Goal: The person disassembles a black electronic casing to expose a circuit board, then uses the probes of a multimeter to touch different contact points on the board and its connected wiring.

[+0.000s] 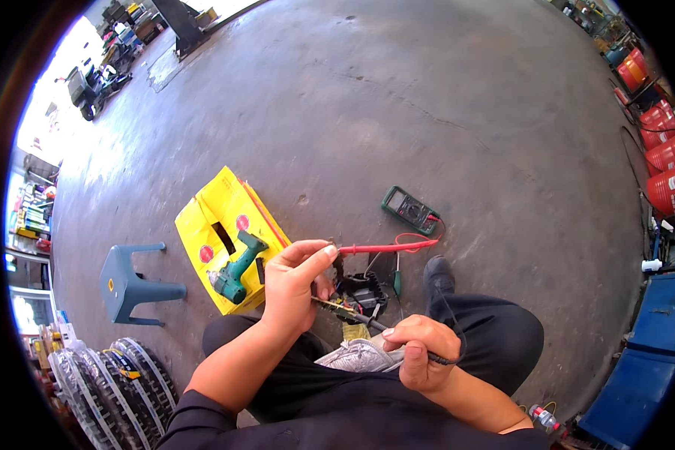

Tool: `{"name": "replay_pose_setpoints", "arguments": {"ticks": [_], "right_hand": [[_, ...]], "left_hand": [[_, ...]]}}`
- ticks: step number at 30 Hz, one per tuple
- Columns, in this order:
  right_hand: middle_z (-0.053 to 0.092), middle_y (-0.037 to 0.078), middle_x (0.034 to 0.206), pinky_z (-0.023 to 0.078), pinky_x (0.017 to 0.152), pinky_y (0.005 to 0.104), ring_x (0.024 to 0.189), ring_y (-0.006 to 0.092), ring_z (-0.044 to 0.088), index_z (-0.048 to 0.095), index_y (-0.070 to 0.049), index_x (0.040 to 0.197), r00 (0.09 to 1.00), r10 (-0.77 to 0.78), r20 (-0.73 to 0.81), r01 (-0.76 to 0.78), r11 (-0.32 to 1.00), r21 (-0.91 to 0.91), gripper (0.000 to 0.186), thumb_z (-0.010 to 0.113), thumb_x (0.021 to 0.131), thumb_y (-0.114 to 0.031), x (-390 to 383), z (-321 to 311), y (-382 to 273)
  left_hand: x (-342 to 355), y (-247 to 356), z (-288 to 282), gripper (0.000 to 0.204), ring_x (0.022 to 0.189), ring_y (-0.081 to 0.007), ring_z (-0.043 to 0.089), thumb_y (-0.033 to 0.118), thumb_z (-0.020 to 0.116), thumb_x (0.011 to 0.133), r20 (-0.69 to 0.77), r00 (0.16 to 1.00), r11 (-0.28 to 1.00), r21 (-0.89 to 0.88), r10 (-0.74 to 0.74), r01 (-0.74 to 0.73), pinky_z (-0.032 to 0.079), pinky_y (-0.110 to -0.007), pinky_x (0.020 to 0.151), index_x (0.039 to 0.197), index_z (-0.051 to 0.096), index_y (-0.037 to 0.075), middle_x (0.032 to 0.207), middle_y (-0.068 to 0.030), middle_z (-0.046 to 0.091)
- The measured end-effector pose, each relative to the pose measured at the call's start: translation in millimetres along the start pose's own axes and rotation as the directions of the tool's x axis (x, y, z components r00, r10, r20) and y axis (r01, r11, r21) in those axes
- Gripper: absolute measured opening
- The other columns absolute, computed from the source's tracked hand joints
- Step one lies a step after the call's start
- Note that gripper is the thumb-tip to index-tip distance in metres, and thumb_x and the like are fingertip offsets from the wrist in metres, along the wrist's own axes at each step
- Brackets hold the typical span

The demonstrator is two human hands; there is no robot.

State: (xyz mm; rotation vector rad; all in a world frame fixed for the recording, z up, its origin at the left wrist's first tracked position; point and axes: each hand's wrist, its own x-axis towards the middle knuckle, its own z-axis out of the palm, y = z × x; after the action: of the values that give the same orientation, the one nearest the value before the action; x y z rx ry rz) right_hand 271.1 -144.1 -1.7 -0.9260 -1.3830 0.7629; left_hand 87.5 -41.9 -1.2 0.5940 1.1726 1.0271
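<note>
I sit low over the grey concrete floor [457, 135], both hands at work in front of my lap. The thumb and forefinger of my left hand [289, 281] are pinched together on the red probe [386, 248], which points out to my right; its lead loops round to the multimeter [407, 206] lying on the floor beyond. Below that pinch, a thin, narrow piece [336, 307] sticks out by the same hand, though I cannot tell which fingers grip it. The fingers of my right hand [427, 346] are closed around the black probe [373, 323], slanted toward that piece; whether its tip touches, I cannot tell. Just beyond my hands sits an open black housing [365, 295], with a green-handled screwdriver [397, 282] beside it. To my left, a green power drill [236, 271] lies on a yellow box [225, 202], and farther left stands a blue stool [127, 289]. Tyres [105, 390] stand at my lower left, and red drums [667, 157] line the far right.
</note>
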Motion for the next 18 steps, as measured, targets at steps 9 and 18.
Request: {"name": "replay_pose_setpoints", "arguments": {"ticks": [9, 18], "right_hand": [[0.069, 0.011, 0.076, 0.054, 0.059, 0.0303, 0.064, 0.0212, 0.067, 0.063, 0.001, 0.096, 0.992, -0.086, 0.087, 0.093, 0.993, -0.079, 0.026, 0.049, 0.103, -0.020, 1.7, 5.1, 3.6], [0.069, 0.012, 0.076, 0.054, 0.059, 0.0305, 0.065, 0.0220, 0.068, 0.064, 0.001, 0.097, 0.993, -0.088, 0.082, 0.094, 0.993, -0.066, 0.024, 0.051, 0.103, -0.019, 3.6, 6.7, 5.4]], "left_hand": [[-0.9, -0.4, 2.1, 0.011, 0.041, -0.0108, 0.048, 0.007, 0.074, 0.087, 0.005, 1.000, 1.000, -0.007, -0.022, 0.022, 0.042, -0.028, 0.048, 0.096, 0.069, 0.004, 0.061, -0.0020, 0.061], [-1.7, 0.2, 2.7, 0.011, 0.042, -0.0112, 0.048, 0.006, 0.074, 0.087, 0.003, 1.000, 1.000, -0.016, -0.023, 0.023, 0.042, -0.028, 0.048, 0.096, 0.069, 0.003, 0.062, -0.0028, 0.062]]}}
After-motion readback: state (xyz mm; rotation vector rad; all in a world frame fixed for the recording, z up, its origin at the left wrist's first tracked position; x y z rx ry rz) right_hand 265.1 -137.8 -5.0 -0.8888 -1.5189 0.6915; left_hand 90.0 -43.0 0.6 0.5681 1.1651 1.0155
